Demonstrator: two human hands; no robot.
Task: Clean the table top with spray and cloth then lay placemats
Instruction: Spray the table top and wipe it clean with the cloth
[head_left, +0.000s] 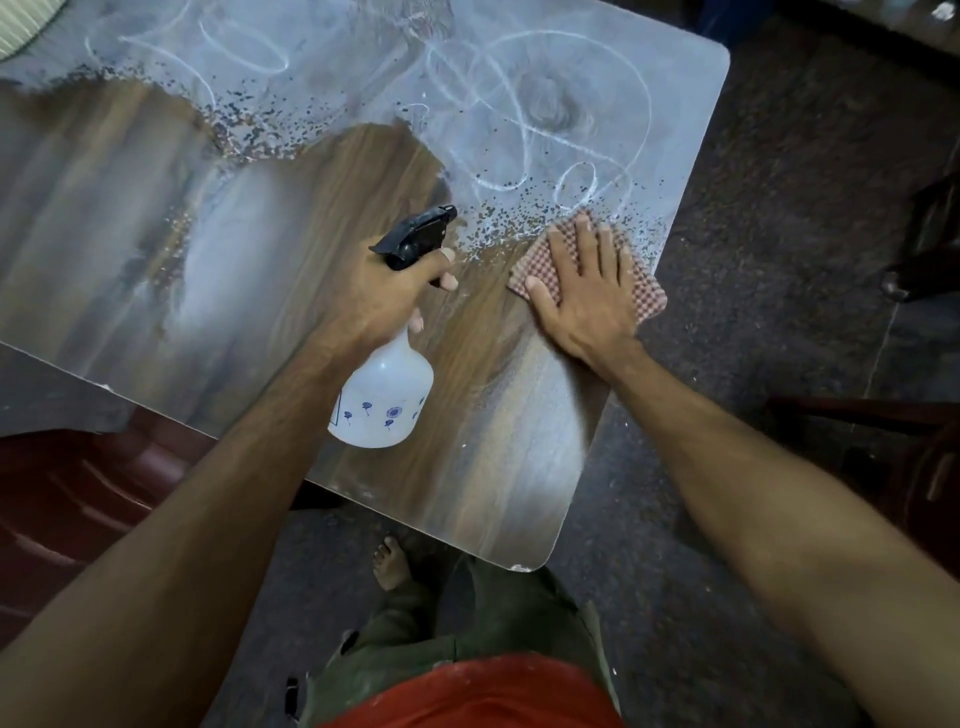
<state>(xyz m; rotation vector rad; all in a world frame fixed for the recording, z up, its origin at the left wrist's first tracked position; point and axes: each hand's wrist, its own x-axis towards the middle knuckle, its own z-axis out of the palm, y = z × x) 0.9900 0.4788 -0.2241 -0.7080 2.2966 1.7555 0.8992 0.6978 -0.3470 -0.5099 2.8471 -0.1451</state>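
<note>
The right hand lies flat with fingers spread and straight, pressing a red-and-white checked cloth onto the table top near its right edge. Just left of it, the left hand grips the neck of a white spray bottle, fingers curled round it below the black trigger head; the nozzle points away from the person, and the bottle's body with small blue flower prints hangs back toward the forearm, above the wood. Beyond both hands the wood-grain surface is filmed pale grey, with white looping streaks and a speckled border of droplets; nearer the hands the wood shows brown and bare. Outward, a dark speckled floor surrounds the table, a dark red chair stands below the left forearm, and a bare foot shows under the near edge.
</note>
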